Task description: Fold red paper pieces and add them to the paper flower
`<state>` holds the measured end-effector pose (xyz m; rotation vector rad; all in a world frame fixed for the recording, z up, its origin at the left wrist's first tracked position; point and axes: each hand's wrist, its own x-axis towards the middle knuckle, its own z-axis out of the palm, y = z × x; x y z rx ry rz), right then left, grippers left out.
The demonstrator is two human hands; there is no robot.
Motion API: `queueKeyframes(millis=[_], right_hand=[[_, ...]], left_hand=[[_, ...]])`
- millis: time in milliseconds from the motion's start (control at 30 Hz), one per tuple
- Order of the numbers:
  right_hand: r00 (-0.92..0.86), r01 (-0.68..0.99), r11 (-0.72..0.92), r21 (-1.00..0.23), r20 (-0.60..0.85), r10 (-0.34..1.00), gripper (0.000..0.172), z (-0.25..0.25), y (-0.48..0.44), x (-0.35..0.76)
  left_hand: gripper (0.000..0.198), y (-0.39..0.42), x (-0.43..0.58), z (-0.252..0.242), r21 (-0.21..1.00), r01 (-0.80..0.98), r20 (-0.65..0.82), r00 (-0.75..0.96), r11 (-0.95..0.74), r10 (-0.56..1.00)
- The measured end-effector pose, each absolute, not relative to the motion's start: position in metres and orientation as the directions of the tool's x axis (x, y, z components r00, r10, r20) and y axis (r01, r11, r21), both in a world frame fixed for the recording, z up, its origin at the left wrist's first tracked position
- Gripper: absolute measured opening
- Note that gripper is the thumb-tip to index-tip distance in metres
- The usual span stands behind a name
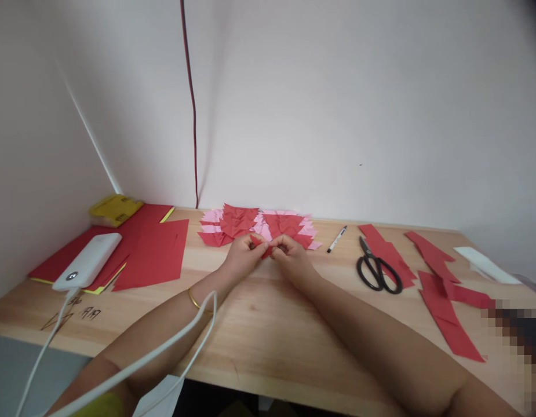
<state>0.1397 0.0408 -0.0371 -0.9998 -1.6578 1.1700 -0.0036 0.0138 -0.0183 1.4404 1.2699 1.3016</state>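
Observation:
Both hands meet over the middle of the wooden table, pinching one small piece of red paper [268,250] between them. The fingers of my left hand [247,252] are closed on its left side. On the other side, my right hand [289,253] grips it between thumb and fingertips. Much of the paper is hidden by the fingers, so its exact folds cannot be made out. Just behind the hands, folded red paper pieces [239,222] and pink paper pieces [212,217] lie in overlapping rows near the wall.
To the right lie a pen [337,238], black-handled scissors [376,269], red paper strips [450,315] and a white object [485,263]. At left, a white power bank [89,260] and a yellow packet [115,209] rest on red sheets [157,255]. A white cable [163,341] crosses my left forearm.

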Motion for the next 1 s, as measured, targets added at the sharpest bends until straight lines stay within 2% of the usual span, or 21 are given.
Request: queueKeyframes(millis=[133, 300, 500, 600, 733, 1000], right_hand=[[-0.333, 0.011, 0.202, -0.979, 0.187, 0.924, 0.012, -0.039, 0.042, 0.139], [-0.335, -0.061, 0.212, -0.975, 0.22, 0.916, 0.016, -0.046, 0.044, 0.137], [-0.345, -0.121, 0.305, -0.945, 0.329, 0.879, 0.016, -0.04, 0.042, 0.138], [-0.383, -0.139, 0.339, -0.931, 0.366, 0.848, 0.015, -0.039, 0.04, 0.138], [-0.401, -0.123, 0.331, -0.936, 0.352, 0.846, 0.021, -0.044, 0.042, 0.137], [-0.404, -0.063, 0.346, -0.936, 0.341, 0.849, 0.029, -0.05, 0.047, 0.138]], left_hand=[[0.018, 0.017, -0.002, -0.025, 0.99, -0.093, 0.099, -0.082, -0.106, 0.992], [0.017, 0.019, -0.001, -0.027, 0.963, -0.259, 0.052, -0.078, -0.071, 0.996], [0.016, 0.021, -0.004, -0.027, 0.944, -0.33, -0.013, 0.001, 0.013, 1.0], [0.016, 0.022, -0.004, -0.026, 0.926, -0.375, -0.065, -0.029, 0.049, 0.997], [0.017, 0.021, -0.003, -0.023, 0.902, -0.427, -0.108, -0.083, 0.063, 0.991], [0.016, 0.019, -0.002, -0.02, 0.863, -0.49, -0.161, -0.033, 0.125, 0.986]])
